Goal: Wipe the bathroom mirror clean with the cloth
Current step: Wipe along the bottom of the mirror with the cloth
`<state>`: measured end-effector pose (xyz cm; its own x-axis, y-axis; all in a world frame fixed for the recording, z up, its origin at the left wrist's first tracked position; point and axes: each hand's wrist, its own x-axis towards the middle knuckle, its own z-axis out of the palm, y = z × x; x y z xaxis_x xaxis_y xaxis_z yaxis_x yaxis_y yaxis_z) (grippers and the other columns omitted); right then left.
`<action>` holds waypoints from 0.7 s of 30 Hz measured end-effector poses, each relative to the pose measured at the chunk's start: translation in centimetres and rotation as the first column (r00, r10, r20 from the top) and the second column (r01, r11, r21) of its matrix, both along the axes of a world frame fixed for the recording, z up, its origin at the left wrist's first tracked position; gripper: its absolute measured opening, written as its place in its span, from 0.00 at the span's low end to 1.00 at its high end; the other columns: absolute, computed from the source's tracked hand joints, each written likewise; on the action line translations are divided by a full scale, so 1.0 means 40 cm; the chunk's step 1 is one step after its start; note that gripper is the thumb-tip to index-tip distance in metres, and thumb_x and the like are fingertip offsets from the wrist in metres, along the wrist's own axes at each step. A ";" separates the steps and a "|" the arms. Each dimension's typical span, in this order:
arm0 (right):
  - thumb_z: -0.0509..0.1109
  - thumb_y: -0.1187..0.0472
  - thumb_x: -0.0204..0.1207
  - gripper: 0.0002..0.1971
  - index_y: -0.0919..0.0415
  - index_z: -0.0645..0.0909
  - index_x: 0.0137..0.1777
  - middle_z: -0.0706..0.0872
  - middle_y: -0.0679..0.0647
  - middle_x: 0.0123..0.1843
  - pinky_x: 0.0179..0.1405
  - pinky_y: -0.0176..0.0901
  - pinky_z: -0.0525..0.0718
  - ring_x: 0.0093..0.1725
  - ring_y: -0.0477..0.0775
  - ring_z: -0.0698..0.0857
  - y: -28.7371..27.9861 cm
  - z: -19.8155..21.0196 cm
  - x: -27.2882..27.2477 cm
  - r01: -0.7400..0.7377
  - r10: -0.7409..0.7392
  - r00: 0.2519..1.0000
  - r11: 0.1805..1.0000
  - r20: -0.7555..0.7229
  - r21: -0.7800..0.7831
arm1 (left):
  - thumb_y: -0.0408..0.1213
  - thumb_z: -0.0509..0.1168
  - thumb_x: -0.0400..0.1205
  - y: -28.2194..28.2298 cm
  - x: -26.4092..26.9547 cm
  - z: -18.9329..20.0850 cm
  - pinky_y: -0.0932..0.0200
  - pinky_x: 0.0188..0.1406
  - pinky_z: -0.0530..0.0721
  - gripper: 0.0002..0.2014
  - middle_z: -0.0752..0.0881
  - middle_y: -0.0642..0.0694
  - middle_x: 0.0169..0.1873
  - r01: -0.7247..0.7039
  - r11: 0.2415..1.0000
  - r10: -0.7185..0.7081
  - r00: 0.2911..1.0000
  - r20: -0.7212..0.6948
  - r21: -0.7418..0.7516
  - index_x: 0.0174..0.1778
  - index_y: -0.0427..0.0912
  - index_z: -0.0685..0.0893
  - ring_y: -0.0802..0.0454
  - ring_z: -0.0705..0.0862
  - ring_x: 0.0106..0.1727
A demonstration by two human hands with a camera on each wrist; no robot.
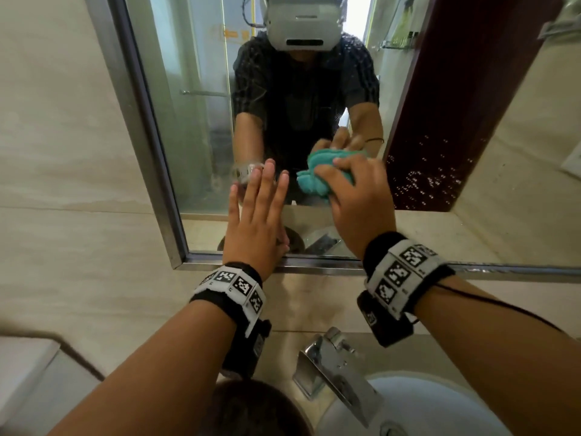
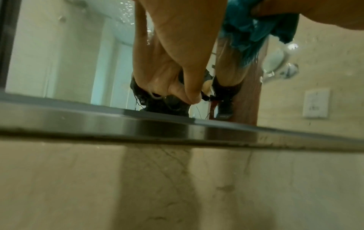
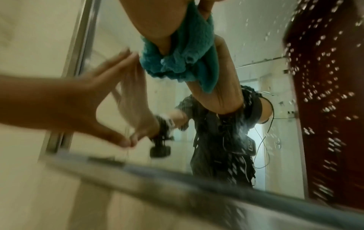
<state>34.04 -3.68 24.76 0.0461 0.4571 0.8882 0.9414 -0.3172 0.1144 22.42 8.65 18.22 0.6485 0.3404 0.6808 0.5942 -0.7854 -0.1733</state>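
A metal-framed bathroom mirror (image 1: 201,127) fills the wall ahead, its right part speckled with water drops (image 1: 434,180). My right hand (image 1: 352,190) grips a bunched teal cloth (image 1: 314,180) and presses it on the glass near the mirror's lower middle. In the right wrist view the cloth (image 3: 183,59) hangs crumpled under the palm against the glass. My left hand (image 1: 257,209) lies flat on the mirror just left of the cloth, fingers straight and spread; the left wrist view shows its palm (image 2: 177,51) meeting its own reflection.
The mirror's steel bottom frame (image 1: 314,265) runs above a beige tiled wall. Below it stand a chrome tap (image 1: 333,363) and a white basin (image 1: 440,410). A dark red door (image 1: 456,99), a glass shower screen and a person with a headset are reflected.
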 end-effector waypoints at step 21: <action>0.82 0.63 0.52 0.23 0.56 0.88 0.51 0.85 0.57 0.53 0.48 0.54 0.86 0.51 0.60 0.82 -0.017 -0.234 0.001 -0.092 0.161 0.983 0.849 0.090 -0.520 | 0.66 0.73 0.59 0.035 -0.006 -0.014 0.43 0.78 0.31 0.70 0.23 0.43 0.77 -0.023 1.000 0.025 0.995 -0.097 0.017 0.80 0.43 0.28 0.45 0.27 0.79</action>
<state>34.08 -4.35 15.40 -0.1387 0.8421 0.5212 0.9361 -0.0603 0.3466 22.18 10.05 17.67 0.7037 0.3464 0.6204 0.5928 -0.7676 -0.2437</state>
